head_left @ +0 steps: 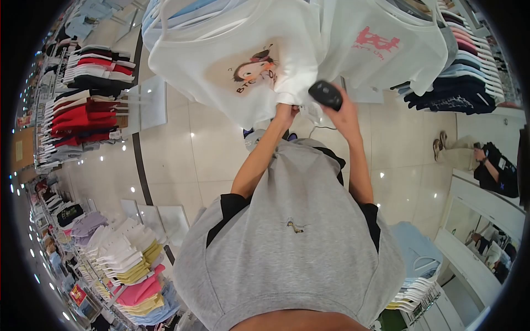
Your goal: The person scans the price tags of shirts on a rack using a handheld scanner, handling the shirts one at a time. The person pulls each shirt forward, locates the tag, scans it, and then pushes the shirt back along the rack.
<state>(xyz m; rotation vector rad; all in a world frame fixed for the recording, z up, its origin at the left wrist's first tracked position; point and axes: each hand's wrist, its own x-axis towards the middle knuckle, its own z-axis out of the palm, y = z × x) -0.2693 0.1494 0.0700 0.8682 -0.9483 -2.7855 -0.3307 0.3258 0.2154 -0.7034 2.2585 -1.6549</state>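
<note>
A white T-shirt (pixel 221 60) with a cartoon face print hangs in front of me. My left hand (pixel 285 114) is closed at its white sleeve (pixel 291 88), fingers pinched around the cloth near the cuff. My right hand (pixel 344 115) grips a black rounded handheld device (pixel 326 95) with small marks on its top face. The device is held close to the sleeve, just right of my left hand. Beside it hangs another white T-shirt (pixel 381 55) with a pink print. A thin dark cord (pixel 324 128) shows between my forearms.
Racks of red and black clothes (pixel 88 118) stand at the left, with white and yellow garments (pixel 124 254) below them. More hangers of dark and blue clothes (pixel 458 88) are at the right. A person (pixel 497 171) stands at the far right. Light tiled floor (pixel 171 154) shows between.
</note>
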